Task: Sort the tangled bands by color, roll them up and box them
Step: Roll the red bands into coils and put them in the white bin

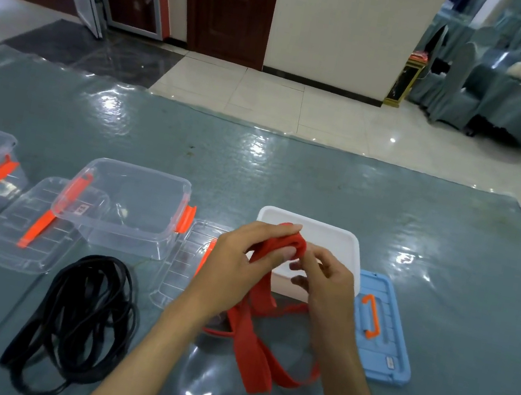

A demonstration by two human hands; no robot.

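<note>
A tiled hall with draped chairs (500,90) and a dark wooden door (234,4) lies beyond a bench (324,180) covered in glossy grey-green sheeting. Above the bench's near edge, the left hand (237,263) and right hand (325,278) hold a red band (255,346); the fingers of both are curled round its upper end, pinching a small roll in front of a white box (325,235), while the band's loose length trails down onto the bench. A heap of black bands (78,315) lies to the left, near an open clear box (126,201) with orange clips and its clear lid (22,235). A blue lid (382,326) sits just right of the white box.
</note>
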